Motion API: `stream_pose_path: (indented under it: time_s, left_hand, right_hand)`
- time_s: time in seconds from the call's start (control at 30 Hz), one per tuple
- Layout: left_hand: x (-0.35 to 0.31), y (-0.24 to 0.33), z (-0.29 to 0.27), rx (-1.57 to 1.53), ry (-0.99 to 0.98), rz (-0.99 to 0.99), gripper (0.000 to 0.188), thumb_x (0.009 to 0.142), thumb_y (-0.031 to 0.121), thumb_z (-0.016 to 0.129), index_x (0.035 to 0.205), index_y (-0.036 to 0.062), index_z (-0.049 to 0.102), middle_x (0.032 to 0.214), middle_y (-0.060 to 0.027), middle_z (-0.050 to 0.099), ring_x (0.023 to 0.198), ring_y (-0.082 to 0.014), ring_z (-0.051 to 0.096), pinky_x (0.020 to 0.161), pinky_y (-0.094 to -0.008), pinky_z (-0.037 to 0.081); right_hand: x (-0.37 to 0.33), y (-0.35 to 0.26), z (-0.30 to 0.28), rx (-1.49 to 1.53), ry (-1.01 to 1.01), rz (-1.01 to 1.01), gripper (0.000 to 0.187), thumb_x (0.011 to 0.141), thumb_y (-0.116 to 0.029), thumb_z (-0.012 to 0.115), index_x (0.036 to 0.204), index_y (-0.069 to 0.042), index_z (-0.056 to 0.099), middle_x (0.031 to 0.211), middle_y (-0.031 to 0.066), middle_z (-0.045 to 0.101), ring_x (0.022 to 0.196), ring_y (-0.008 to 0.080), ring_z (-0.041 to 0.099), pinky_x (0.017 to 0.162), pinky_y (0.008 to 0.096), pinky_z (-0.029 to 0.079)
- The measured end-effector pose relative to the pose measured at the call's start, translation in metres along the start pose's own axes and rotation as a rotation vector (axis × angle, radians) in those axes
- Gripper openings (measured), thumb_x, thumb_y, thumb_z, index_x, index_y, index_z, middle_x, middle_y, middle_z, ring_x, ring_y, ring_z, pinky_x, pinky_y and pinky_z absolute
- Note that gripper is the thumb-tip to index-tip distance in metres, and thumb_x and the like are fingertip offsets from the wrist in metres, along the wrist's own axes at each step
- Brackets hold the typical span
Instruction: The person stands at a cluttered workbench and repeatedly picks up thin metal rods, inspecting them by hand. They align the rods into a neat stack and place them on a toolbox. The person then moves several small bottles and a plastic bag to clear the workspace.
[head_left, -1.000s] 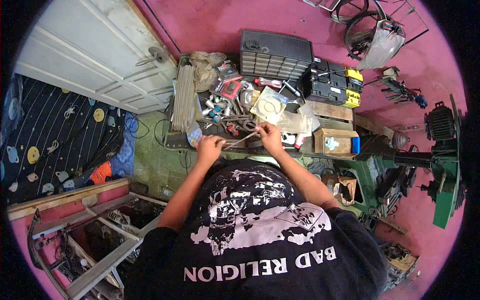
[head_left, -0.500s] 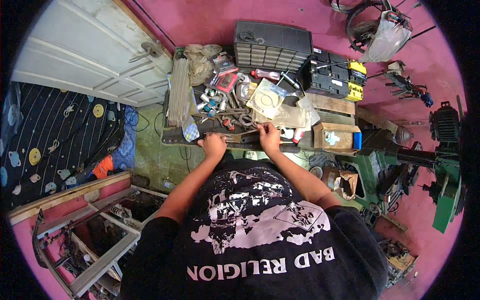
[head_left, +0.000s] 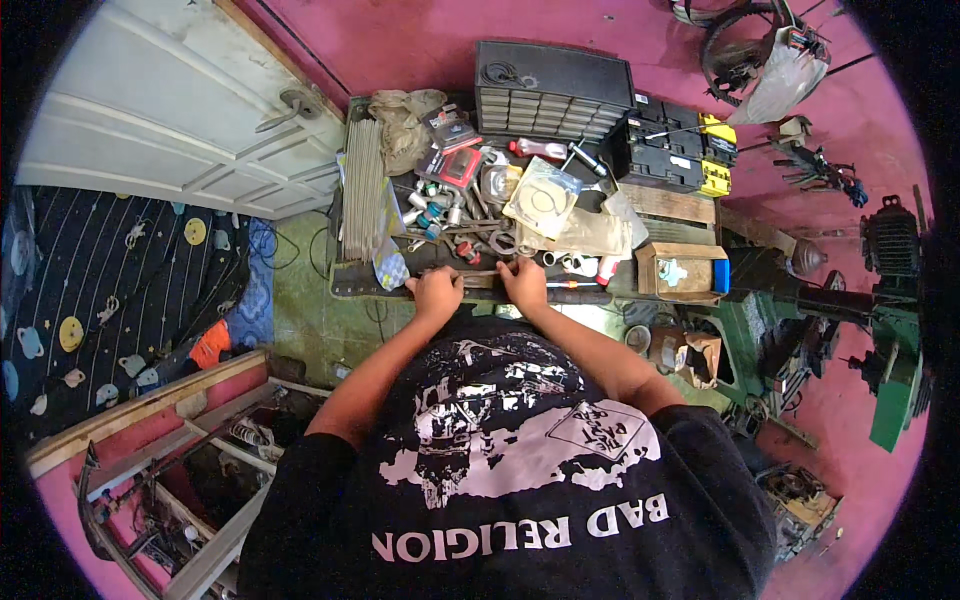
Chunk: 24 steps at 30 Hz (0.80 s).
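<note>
Nearest: black cotton T-shirt (head_left: 520, 470) w/ white cracked print, fills lower frame. Bare forearms run up from it to the bench (head_left: 350, 285) front edge.

Left hand (head_left: 437, 292) & right hand (head_left: 524, 281) sit side by side at the near edge, knuckles up, fingers curled over a thin flat metal strip (head_left: 482, 280), dull grey-brown, lying crosswise between them. Both hands closed around its ends, thumbs tucked under; how tight the grip is can't be made out. Strip rests on/just above the dark bench lip.

Just beyond the hands: jumble of small steel parts, rings & wrench-like pieces (head_left: 495, 242), shiny to rusty. Red-handled tool (head_left: 575, 285) lies along the edge, right of the right hand. Left of the pile: bundle of long thin grey rods (head_left: 363, 190), straight, parallel, running away from the person. Clear plastic bag (head_left: 541, 198) w/ a round ring inside, crinkly, glossy. Right: small brown cardboard box (head_left: 682, 271), square, w/ blue end.

Farther: crumpled beige rag (head_left: 405, 125); dark plastic drawer cabinet (head_left: 552, 92) w/ many tiny drawers; black & yellow tool case (head_left: 675, 152) beside it.

Far left: white panelled door (head_left: 170, 110). Floor (head_left: 420, 40) magenta, matte.
</note>
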<state>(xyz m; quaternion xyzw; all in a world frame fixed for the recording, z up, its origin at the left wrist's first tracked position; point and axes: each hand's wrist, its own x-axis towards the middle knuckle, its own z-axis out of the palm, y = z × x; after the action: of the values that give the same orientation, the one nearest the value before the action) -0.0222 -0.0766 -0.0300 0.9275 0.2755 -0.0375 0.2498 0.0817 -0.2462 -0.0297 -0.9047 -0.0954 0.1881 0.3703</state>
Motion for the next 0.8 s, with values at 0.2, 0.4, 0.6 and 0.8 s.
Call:
stream_pose_path:
  time_s: [0.2,0.4,0.6,0.8]
  left_hand:
    - [0.004,-0.004,-0.013,0.045,-0.029,0.226,0.014,0.081,0.025,0.072,0.081,0.0116,0.073,0.084,-0.0085,0.073,0.088,-0.0299,0.066,0.083,-0.0512,0.037]
    - [0.019,-0.024,-0.030,-0.027,-0.103,0.327,0.011,0.082,0.023,0.070,0.083,0.0113,0.070,0.087,-0.0063,0.071,0.092,-0.0278,0.063,0.084,-0.0484,0.036]
    - [0.055,-0.062,-0.052,0.061,0.104,0.329,0.019,0.083,0.021,0.071,0.099,0.0116,0.069,0.101,-0.0061,0.067,0.100,-0.0276,0.061,0.087,-0.0457,0.040]
    - [0.076,-0.093,-0.065,0.153,0.084,0.448,0.024,0.083,0.020,0.072,0.106,0.0120,0.069,0.105,-0.0047,0.066,0.102,-0.0268,0.061,0.085,-0.0443,0.044]
  right_hand:
    - [-0.003,-0.011,0.014,-0.177,-0.160,-0.102,0.038,0.088,-0.039,0.073,0.079,-0.002,0.069,0.075,0.0225,0.068,0.075,0.0409,0.068,0.070,0.0496,0.054]
    - [0.004,-0.038,0.007,-0.448,-0.268,-0.047,0.042,0.088,-0.046,0.069,0.088,-0.003,0.067,0.083,0.0200,0.072,0.081,0.0379,0.071,0.073,0.0491,0.057]
    - [0.013,-0.073,0.023,-0.383,-0.066,-0.312,0.026,0.087,-0.031,0.068,0.089,-0.005,0.065,0.085,0.0168,0.072,0.078,0.0362,0.070,0.070,0.0485,0.056]
    - [0.024,-0.092,0.068,-0.500,-0.040,-0.681,0.017,0.085,-0.018,0.063,0.098,-0.009,0.070,0.095,0.0083,0.067,0.093,0.0268,0.066,0.080,0.0396,0.056]
